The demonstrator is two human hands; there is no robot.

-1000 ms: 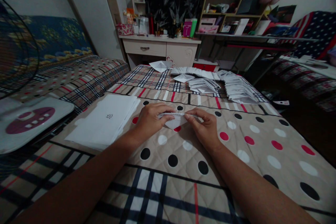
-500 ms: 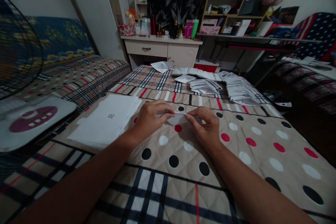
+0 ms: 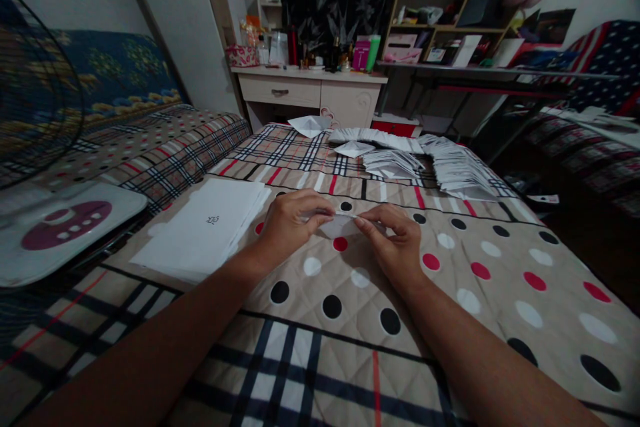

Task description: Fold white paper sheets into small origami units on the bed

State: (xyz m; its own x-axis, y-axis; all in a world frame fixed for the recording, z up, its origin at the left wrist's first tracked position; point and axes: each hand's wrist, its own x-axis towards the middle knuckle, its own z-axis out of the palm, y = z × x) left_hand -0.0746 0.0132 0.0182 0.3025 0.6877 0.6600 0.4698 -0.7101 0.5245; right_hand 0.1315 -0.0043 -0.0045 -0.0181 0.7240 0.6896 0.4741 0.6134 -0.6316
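Observation:
My left hand point(image 3: 293, 223) and my right hand point(image 3: 393, 240) meet over a small folded white paper point(image 3: 340, 225) lying on the dotted quilt point(image 3: 450, 280). Both hands have their fingers curled and pinched on the paper's upper edge, one at each end. The paper is a small triangular fold, partly hidden under my fingers. A flat stack of white sheets point(image 3: 205, 230) lies just left of my left hand.
Rows and heaps of folded white paper pieces point(image 3: 430, 160) lie farther up the bed. A fan base point(image 3: 60, 227) and its wire cage point(image 3: 35, 93) stand at the left. A cluttered dresser point(image 3: 307, 90) and shelves point(image 3: 440, 20) are beyond.
The hands have pressed the paper flatter and lower onto the quilt; its hanging point is smaller now. The view has shifted slightly.

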